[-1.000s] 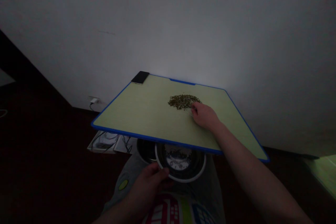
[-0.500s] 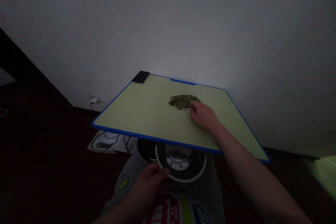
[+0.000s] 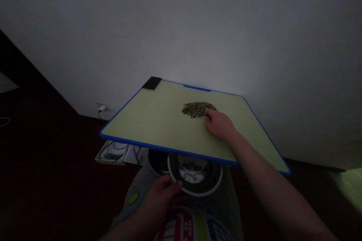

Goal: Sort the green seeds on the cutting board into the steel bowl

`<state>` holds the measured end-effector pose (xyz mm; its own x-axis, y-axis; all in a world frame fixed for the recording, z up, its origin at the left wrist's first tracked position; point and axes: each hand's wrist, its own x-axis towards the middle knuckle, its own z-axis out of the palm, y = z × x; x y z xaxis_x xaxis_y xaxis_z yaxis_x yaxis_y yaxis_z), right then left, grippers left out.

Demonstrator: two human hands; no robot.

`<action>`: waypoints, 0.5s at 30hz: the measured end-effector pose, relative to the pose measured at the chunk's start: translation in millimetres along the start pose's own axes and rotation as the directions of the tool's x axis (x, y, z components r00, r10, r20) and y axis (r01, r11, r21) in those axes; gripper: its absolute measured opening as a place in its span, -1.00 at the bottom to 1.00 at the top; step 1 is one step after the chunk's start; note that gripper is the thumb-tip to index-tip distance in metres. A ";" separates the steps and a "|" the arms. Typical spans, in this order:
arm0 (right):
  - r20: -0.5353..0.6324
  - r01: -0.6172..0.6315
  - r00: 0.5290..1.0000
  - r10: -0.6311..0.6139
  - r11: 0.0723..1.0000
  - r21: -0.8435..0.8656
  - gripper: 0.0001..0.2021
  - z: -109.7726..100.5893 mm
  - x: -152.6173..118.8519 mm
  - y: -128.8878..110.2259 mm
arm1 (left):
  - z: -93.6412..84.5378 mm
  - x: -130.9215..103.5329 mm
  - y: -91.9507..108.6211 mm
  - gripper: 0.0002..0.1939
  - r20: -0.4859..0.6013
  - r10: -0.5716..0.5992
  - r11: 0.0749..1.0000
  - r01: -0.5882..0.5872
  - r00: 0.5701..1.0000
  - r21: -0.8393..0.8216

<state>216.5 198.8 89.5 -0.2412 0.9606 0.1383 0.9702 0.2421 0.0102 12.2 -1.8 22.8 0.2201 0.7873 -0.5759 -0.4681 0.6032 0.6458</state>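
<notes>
Seeds lie in a small heap on the far middle of the green table. At the table's far left corner sits a dark phone. Below the near edge, the left hand grips the rim of a metal bowl held over the lap, a second bowl just behind it. To the right, the right hand rests on the table, fingers curled and touching the heap's near right edge; whether it pinches anything cannot be told.
</notes>
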 end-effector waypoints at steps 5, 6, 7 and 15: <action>0.014 0.011 1.000 -0.011 1.000 0.005 -0.75 -1.1 -1.3 0.3 | 1.0 -1.2 0.6 -0.80 -0.015 -0.040 0.999 0.040 0.999 0.000; 0.022 0.007 1.000 -0.007 1.000 0.001 -0.75 -1.4 -1.6 0.3 | 1.1 -1.0 0.5 -0.78 -0.008 -0.035 0.999 0.035 0.999 -0.006; 0.028 0.003 1.000 -0.003 1.000 -0.003 -0.75 -1.6 -1.7 0.2 | 1.1 -0.7 0.3 -0.76 -0.001 -0.027 1.000 0.027 1.000 -0.011; -0.010 0.023 1.000 -0.023 1.000 -0.021 -0.77 0.5 -1.7 -3.8 | -0.1 0.7 0.3 -0.85 0.037 0.030 0.999 -0.030 0.999 -0.024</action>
<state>213.2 196.3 88.7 -0.2630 0.9533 0.1483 0.9648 0.2609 0.0340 12.1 -1.0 22.6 0.2376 0.8095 -0.5369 -0.4952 0.5765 0.6500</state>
